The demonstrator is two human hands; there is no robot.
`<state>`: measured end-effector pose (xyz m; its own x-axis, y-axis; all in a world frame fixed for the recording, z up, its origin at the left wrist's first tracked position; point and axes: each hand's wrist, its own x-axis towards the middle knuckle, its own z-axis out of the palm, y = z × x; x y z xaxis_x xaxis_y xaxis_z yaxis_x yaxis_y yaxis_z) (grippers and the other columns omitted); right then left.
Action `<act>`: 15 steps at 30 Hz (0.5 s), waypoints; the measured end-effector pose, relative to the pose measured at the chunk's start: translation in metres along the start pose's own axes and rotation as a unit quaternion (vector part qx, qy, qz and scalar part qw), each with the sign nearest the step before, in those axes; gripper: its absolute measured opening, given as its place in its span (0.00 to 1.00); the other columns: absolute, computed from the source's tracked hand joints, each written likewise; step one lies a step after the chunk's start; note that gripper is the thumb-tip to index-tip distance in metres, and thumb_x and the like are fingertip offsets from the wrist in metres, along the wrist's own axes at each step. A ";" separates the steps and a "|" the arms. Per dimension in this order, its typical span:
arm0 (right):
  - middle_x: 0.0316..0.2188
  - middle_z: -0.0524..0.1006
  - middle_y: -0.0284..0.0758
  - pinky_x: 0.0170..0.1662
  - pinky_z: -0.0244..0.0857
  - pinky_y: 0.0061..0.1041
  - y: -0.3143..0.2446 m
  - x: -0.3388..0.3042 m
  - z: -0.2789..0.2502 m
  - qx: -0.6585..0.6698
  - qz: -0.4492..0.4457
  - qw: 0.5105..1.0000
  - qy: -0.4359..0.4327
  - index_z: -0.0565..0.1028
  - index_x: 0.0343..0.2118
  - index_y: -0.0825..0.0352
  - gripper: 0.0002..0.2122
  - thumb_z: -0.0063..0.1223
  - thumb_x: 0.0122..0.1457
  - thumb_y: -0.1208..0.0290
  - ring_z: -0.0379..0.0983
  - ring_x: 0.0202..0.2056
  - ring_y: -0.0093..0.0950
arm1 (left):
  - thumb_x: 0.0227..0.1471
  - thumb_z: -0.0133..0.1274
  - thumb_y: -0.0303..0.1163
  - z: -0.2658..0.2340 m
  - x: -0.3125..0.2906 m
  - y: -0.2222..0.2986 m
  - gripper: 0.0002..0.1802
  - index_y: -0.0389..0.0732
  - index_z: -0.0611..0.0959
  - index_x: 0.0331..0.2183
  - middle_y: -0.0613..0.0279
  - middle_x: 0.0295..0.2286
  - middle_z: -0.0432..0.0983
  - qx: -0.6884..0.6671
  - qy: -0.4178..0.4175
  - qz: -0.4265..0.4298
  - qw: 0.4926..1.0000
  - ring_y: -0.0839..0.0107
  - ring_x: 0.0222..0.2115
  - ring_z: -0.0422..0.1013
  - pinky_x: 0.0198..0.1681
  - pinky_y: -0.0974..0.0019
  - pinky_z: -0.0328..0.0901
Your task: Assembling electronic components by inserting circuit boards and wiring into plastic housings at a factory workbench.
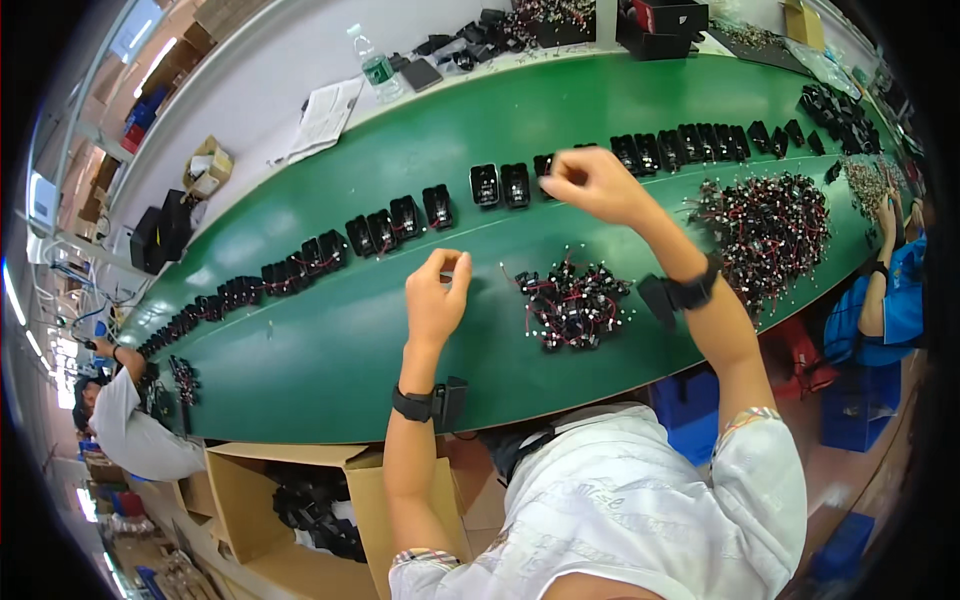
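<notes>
My right hand (597,188) is over the row of black plastic housings, fingers curled in. It partly covers one black housing (543,166); whether it grips anything is hidden. My left hand (436,298) hovers above the green table, below the row, thumb and fingers drawn together; what they hold, if anything, cannot be made out. Up the table from it stands an open black housing (437,207), and two more housings (499,186) sit between my hands. A small pile of black parts with red wires and white connectors (575,305) lies below my right forearm.
A larger pile of wired parts (765,235) lies at the right. Housings line the green table (330,380) along its length. A bottle (375,65) and papers (325,118) stand behind. Co-workers sit at the left (140,420) and right (890,290). A cardboard box (235,500) is below the edge.
</notes>
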<state>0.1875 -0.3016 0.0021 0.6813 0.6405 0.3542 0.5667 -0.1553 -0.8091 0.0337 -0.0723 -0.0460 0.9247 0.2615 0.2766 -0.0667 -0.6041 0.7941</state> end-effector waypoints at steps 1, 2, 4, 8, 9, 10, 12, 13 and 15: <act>0.20 0.68 0.27 0.27 0.58 0.20 0.014 -0.018 -0.001 -0.012 0.010 1.000 -0.011 0.70 0.23 0.67 0.11 0.55 0.54 0.65 0.62 0.23 0.17 | 0.52 0.53 0.34 0.006 -0.002 -0.007 0.12 0.34 0.79 0.32 0.53 0.26 0.79 -0.003 -0.002 -0.007 1.000 0.62 0.28 0.77 0.33 0.65 0.69; 0.28 0.71 0.32 0.33 0.62 0.23 0.014 -0.036 0.002 -0.037 0.022 0.999 -0.021 0.71 0.30 0.66 0.12 0.57 0.52 0.62 0.66 0.31 0.22 | 0.52 0.53 0.35 0.011 -0.006 -0.013 0.14 0.34 0.78 0.36 0.50 0.32 0.77 -0.003 -0.005 0.046 0.999 0.59 0.35 0.75 0.39 0.63 0.67; 0.45 0.70 0.36 0.44 0.63 0.28 0.011 -0.072 0.001 -0.064 0.029 0.996 -0.053 0.70 0.45 0.64 0.22 0.59 0.49 0.59 0.67 0.46 0.29 | 0.52 0.53 0.35 0.021 -0.013 -0.018 0.17 0.33 0.77 0.40 0.47 0.38 0.76 -0.008 -0.011 0.099 0.995 0.56 0.41 0.73 0.46 0.61 0.65; 0.61 0.54 0.42 0.62 0.45 0.40 0.008 -0.105 0.016 -0.063 0.008 0.987 -0.148 0.59 0.59 0.63 0.42 0.64 0.40 0.53 0.50 0.62 0.42 | 0.53 0.50 0.36 0.033 -0.027 -0.030 0.21 0.33 0.73 0.45 0.46 0.45 0.71 -0.006 -0.035 0.134 0.990 0.52 0.49 0.66 0.53 0.58 0.59; 0.62 0.52 0.43 0.63 0.43 0.41 0.003 -0.106 0.021 -0.066 0.006 0.985 -0.159 0.58 0.59 0.64 0.45 0.66 0.38 0.51 0.47 0.63 0.43 | 0.53 0.50 0.36 0.033 -0.029 -0.031 0.21 0.33 0.73 0.45 0.46 0.45 0.71 -0.006 -0.032 0.127 0.991 0.52 0.49 0.66 0.53 0.58 0.59; 0.63 0.50 0.43 0.62 0.44 0.42 0.000 -0.107 0.025 -0.080 0.001 0.986 -0.149 0.57 0.60 0.63 0.48 0.68 0.35 0.50 0.46 0.63 0.44 | 0.53 0.49 0.35 0.032 -0.030 -0.031 0.18 0.33 0.75 0.43 0.47 0.44 0.72 -0.036 -0.034 0.102 0.994 0.52 0.49 0.67 0.53 0.58 0.60; 0.62 0.51 0.43 0.62 0.45 0.43 -0.008 -0.105 0.030 -0.102 -0.026 0.984 -0.146 0.57 0.60 0.62 0.47 0.69 0.35 0.51 0.47 0.62 0.46 | 0.54 0.48 0.33 0.030 -0.029 -0.033 0.14 0.33 0.77 0.39 0.48 0.39 0.74 -0.080 -0.032 0.084 0.993 0.52 0.47 0.68 0.51 0.59 0.61; 0.62 0.51 0.43 0.61 0.47 0.44 -0.012 -0.102 0.035 -0.125 -0.047 0.982 -0.131 0.58 0.60 0.61 0.47 0.70 0.35 0.52 0.47 0.62 0.47 | 0.55 0.47 0.31 0.032 -0.030 -0.035 0.12 0.33 0.78 0.36 0.49 0.37 0.75 -0.095 -0.032 0.090 0.991 0.52 0.46 0.69 0.49 0.59 0.62; 0.61 0.53 0.43 0.60 0.49 0.46 -0.014 -0.097 0.044 -0.150 -0.065 0.977 -0.140 0.60 0.59 0.59 0.44 0.68 0.36 0.51 0.50 0.60 0.48 | 0.55 0.47 0.29 0.035 -0.030 -0.034 0.10 0.32 0.78 0.30 0.50 0.32 0.76 -0.106 -0.018 0.088 0.990 0.53 0.43 0.71 0.45 0.60 0.64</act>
<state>0.0928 -0.3283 -0.0417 0.4642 0.8438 0.2692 0.7792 -0.2445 -0.5771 0.0209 -0.0862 -0.1001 0.9044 0.1364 0.4042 -0.3015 -0.4661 0.8318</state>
